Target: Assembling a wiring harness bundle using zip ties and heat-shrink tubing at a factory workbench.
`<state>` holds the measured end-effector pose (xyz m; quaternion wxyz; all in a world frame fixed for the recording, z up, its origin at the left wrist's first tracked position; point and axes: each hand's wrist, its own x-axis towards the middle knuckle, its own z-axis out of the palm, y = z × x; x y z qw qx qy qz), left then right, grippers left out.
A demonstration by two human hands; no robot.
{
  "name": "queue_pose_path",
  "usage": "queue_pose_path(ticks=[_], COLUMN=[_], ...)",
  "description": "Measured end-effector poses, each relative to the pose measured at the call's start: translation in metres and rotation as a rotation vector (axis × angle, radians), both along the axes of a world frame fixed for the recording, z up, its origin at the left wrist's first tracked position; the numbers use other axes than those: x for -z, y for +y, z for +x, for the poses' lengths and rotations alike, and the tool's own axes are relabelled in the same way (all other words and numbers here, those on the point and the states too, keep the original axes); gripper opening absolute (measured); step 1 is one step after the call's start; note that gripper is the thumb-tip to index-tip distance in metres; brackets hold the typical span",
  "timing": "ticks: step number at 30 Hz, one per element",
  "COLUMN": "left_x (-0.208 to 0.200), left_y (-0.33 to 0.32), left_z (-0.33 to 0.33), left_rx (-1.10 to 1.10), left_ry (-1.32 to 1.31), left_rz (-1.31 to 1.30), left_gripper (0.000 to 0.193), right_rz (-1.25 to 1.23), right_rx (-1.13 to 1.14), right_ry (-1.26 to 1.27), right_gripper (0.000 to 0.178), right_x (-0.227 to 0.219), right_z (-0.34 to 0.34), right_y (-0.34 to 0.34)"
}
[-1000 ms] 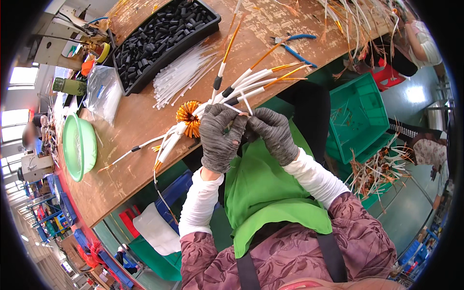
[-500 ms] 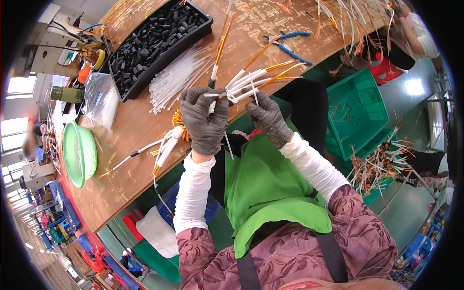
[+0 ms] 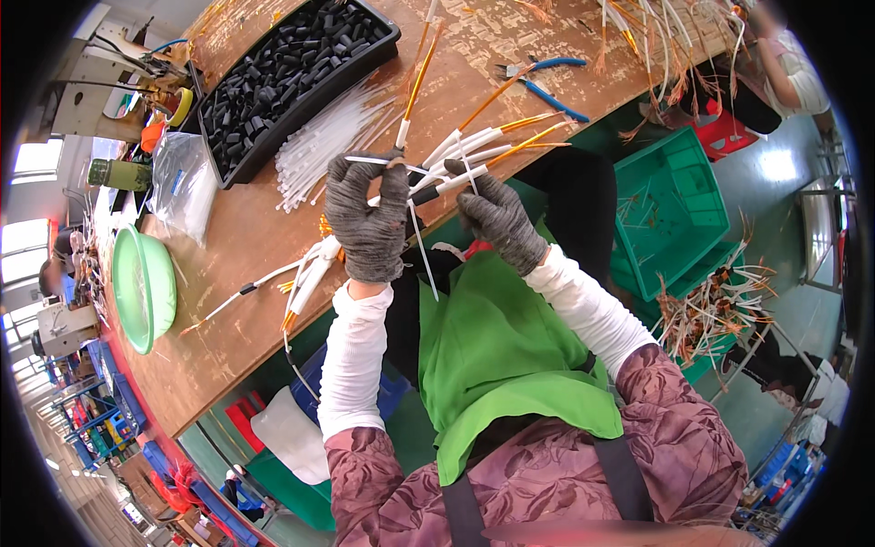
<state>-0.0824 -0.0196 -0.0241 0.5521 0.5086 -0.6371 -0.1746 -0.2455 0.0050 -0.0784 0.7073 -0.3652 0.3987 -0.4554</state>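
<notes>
My gloved left hand [image 3: 367, 219] pinches the end of a white cable tie [image 3: 421, 170] that runs to a bundle of white-sleeved wires [image 3: 478, 155] with orange and copper ends. On the bundle's near side, my gloved right hand [image 3: 498, 217] has its fingers closed around the wires, partly hiding them. A second white tie stands up beside the right fingers, and the tail of another hangs below the bundle. Black sleeves show on the wires between the hands. To the left, a bundled white wire harness [image 3: 314, 271] rests on the table's edge.
Beyond my left hand lie loose white cable ties [image 3: 319, 150] and a black tray [image 3: 239, 173] of short black tubes. Blue-handled cutters [image 3: 558, 98] lie farther back. A green basin [image 3: 169, 292] is at left. Right of the table sits a green crate [image 3: 715, 196]; a co-worker's arm [image 3: 779, 77] shows beyond.
My left hand has moved left, away from the bundle, drawing the tie end with it. More of the bundle and its black sleeves now shows. The right hand stays nearly in place.
</notes>
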Motion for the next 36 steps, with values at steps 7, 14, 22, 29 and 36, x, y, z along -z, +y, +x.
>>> queue_pose_path(ticks=[7, 14, 22, 29, 36], left_x=[0.009, 0.009, 0.016, 0.006, -0.006], left_y=[-0.014, -0.014, -0.007, 0.022, 0.049], left_z=[0.004, 0.005, -0.001, -0.008, 0.011], left_rx=[0.062, 0.128, 0.061, 0.132, 0.482], left_ry=[-0.069, -0.055, -0.123, 0.028, 0.259], left_rz=[-0.024, 0.056, -0.020, 0.086, 0.509], left_gripper=[0.005, 0.007, 0.006, 0.008, 0.019], right_rz=[0.051, 0.126, -0.271, -0.150, 0.377], right_rx=[0.001, -0.031, 0.118, 0.092, -0.133], right_ry=[-0.019, 0.091, 0.358, 0.112, -0.253], right_gripper=[0.038, 0.021, 0.019, 0.019, 0.022], right_x=[0.002, 0.011, 0.024, 0.025, -0.002], right_z=[0.004, 0.004, 0.016, 0.017, 0.001], right_y=[-0.001, -0.006, -0.003, 0.003, 0.005])
